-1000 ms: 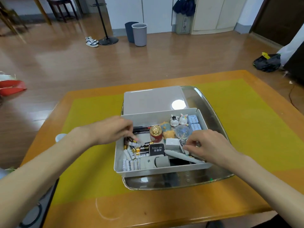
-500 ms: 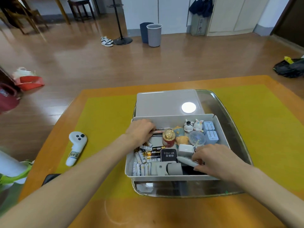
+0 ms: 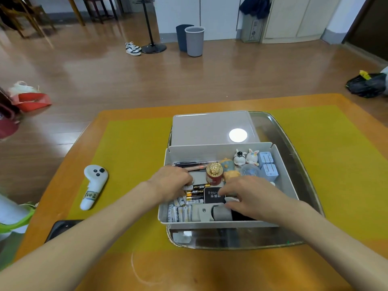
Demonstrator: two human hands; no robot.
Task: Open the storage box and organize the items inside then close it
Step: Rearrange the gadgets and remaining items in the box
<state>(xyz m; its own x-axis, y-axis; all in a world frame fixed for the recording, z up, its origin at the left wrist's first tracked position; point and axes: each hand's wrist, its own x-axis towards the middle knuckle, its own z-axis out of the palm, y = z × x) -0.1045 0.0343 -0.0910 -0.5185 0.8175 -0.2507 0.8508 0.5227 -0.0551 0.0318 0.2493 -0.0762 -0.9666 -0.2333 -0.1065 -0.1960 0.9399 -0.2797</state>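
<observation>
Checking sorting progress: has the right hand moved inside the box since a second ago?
Yes. The right hand shifted leftward, from beside the clear ball to the black card.

I'm at a wooden table [image 3: 69,177] with a yellow-green mat [image 3: 134,156] spread across its top. A metal tray [image 3: 294,164] sits on the mat, carrying my open storage box [image 3: 287,177] and its lid [image 3: 210,127] behind it. To my left, a white controller [image 3: 93,185] lies on the mat, and a dark flat object [image 3: 60,228] rests at the table's left edge.
</observation>
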